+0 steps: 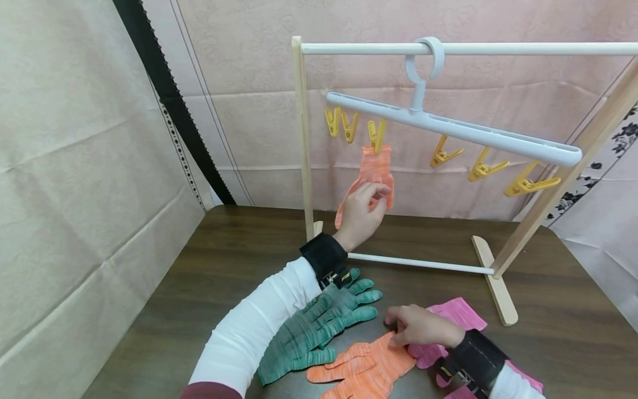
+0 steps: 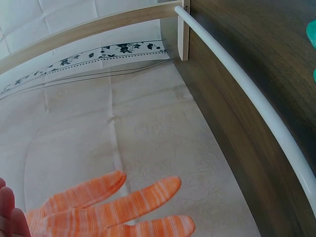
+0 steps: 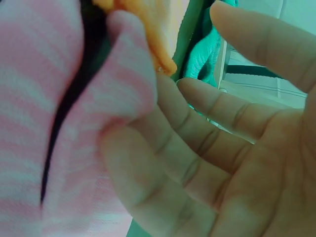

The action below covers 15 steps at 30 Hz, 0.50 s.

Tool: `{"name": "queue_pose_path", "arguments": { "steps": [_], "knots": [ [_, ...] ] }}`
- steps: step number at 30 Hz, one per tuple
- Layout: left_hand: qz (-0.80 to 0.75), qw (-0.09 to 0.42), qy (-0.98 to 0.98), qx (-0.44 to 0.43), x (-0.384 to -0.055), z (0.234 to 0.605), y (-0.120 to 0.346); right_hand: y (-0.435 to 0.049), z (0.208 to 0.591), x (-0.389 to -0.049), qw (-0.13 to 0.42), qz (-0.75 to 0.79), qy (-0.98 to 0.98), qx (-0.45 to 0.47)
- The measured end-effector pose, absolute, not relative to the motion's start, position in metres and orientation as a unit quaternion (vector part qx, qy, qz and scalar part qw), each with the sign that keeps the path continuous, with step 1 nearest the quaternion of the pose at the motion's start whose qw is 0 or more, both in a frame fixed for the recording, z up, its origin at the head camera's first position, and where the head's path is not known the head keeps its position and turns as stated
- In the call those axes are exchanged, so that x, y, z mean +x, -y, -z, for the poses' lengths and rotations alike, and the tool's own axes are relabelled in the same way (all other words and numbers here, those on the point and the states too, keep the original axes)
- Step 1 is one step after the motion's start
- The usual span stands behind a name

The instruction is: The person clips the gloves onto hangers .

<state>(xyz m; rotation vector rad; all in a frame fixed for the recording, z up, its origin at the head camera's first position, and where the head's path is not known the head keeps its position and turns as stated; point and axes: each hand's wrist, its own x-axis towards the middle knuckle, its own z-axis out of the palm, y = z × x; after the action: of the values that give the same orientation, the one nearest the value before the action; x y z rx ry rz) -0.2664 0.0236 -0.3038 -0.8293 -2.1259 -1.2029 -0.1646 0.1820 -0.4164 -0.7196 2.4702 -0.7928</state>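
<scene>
An orange knit glove [image 1: 376, 166] hangs from a yellow clip [image 1: 377, 136] on the left half of a light-blue hanger [image 1: 448, 124]. My left hand [image 1: 363, 213] is in front of this glove with loosely bent fingers; in the left wrist view, its fingertips [image 2: 7, 207] show beside the glove's hanging fingers. Contact there cannot be made out. Low on the right, my right hand [image 1: 423, 326] is over a second orange glove [image 1: 371, 368] and a pink glove [image 1: 461, 313]. Its fingers are relaxed, the thumb apart, and they touch pink fabric [image 3: 123, 84] in the right wrist view.
The hanger tilts from a white rod [image 1: 359, 49] on a wooden stand [image 1: 563, 172], with more yellow clips [image 1: 446, 152] along it. Green gloves [image 1: 319, 327] lie under my left forearm on the brown table [image 1: 164, 338]. A lower white bar [image 1: 423, 262] crosses the stand.
</scene>
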Motion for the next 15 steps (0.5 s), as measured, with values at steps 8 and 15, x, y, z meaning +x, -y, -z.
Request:
{"name": "queue_pose_path", "arguments": {
  "steps": [8,15],
  "knots": [
    [0.465,0.244,0.794,-0.306,-0.266,0.300,-0.031,-0.180,0.418,-0.166,0.225,0.281,-0.896,-0.260],
    [0.479,0.224,0.795,-0.299,-0.268,0.297,-0.037,-0.180,0.420,-0.167,0.223,0.281,-0.897,-0.256]
  ]
}}
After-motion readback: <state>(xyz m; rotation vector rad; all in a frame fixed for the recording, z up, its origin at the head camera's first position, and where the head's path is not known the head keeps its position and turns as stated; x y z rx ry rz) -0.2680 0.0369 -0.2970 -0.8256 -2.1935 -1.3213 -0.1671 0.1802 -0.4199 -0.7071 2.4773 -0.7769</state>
